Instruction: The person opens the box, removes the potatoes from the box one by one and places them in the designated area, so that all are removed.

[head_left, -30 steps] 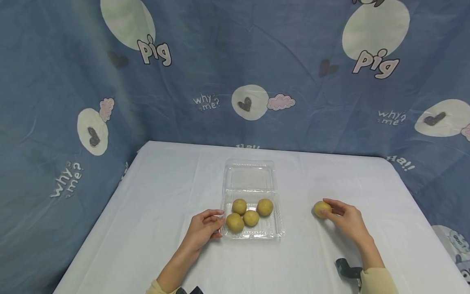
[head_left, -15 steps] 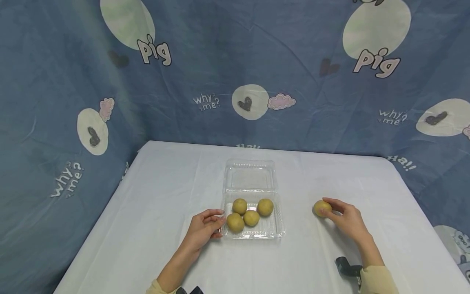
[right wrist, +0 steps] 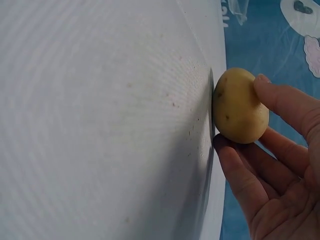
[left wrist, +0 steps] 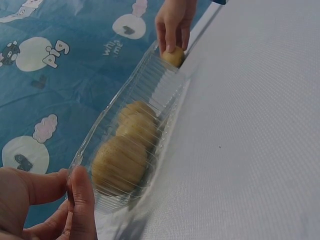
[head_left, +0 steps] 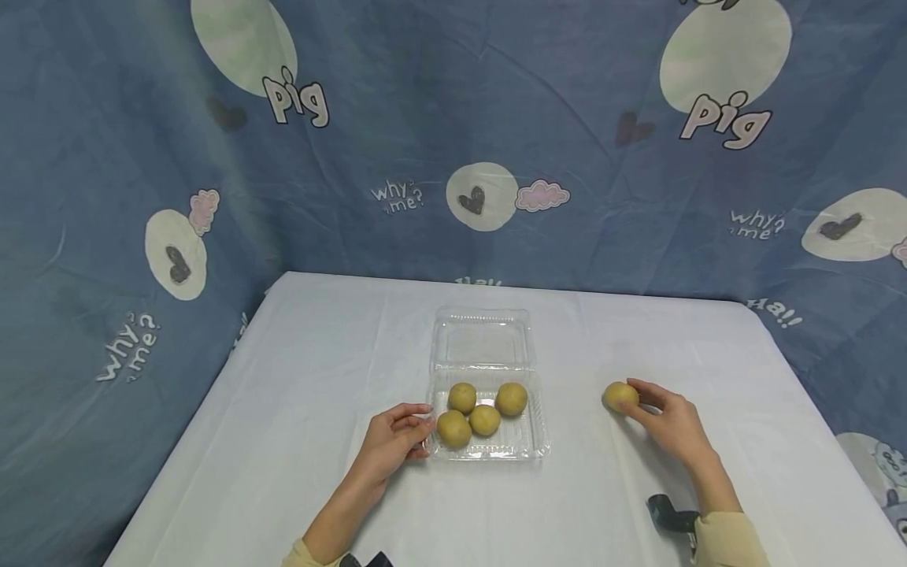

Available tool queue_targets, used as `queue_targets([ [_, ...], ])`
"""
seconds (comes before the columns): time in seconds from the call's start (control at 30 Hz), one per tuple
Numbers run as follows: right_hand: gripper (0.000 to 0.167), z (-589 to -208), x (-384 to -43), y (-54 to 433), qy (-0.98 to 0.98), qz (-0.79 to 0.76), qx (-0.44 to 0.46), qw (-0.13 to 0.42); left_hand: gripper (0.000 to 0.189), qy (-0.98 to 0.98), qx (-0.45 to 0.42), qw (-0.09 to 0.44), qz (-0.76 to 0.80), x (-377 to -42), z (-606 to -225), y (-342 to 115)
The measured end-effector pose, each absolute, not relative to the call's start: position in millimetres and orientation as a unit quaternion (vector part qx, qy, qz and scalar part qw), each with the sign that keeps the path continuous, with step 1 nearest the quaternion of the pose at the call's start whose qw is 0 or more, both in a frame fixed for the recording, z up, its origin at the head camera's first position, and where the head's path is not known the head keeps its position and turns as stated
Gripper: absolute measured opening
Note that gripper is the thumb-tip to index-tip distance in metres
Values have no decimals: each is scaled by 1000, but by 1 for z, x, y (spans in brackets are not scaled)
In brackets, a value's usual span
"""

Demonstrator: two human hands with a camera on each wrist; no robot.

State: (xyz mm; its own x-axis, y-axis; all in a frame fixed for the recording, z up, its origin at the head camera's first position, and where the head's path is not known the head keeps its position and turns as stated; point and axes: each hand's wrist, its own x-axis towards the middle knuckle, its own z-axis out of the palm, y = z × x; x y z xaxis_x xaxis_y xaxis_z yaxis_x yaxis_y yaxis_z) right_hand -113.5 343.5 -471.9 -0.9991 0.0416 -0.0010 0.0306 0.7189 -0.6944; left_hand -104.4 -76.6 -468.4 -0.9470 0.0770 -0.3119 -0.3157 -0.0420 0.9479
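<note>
A clear plastic clamshell box (head_left: 527, 441) lies on the table with its lid folded back. Several yellow potatoes (head_left: 454, 429) sit in its base. At the box's left side, my left hand (head_left: 392, 442) pinches the rim between thumb and fingers; the left wrist view shows the same grip, with potatoes (left wrist: 120, 165) behind the ribbed clear wall. Off to the right of the box, my right hand (head_left: 669, 421) holds a single potato (head_left: 620, 397) by thumb and fingertips. Seen from the right wrist, this potato (right wrist: 240, 106) has small dark spots and is at the tabletop.
White cloth covers the table (head_left: 567, 512). A blue printed curtain (head_left: 354, 197) stands behind and along the sides. Dark wrist-camera parts (head_left: 669, 516) stick out beside the right sleeve. The bare cloth between box and right hand holds nothing visible.
The potato in my right hand has shifted very slightly away from me, along with the fingertips. My left hand and the box have stayed in place.
</note>
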Motion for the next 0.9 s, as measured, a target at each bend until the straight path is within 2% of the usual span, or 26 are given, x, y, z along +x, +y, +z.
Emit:
queue_targets([
  [0.43,67,-469,-106,348,-926,376,-37,1,31,676,-85,136,719,-105,-472,-77],
  [0.7,64,-470,-99,351,-928,371,-32,24,31,677,-87,135,718,-105,-471,-77],
  [0.9,62,-468,-92,352,-930,362,-58,21,31,678,-89,135,717,-105,-470,-76],
])
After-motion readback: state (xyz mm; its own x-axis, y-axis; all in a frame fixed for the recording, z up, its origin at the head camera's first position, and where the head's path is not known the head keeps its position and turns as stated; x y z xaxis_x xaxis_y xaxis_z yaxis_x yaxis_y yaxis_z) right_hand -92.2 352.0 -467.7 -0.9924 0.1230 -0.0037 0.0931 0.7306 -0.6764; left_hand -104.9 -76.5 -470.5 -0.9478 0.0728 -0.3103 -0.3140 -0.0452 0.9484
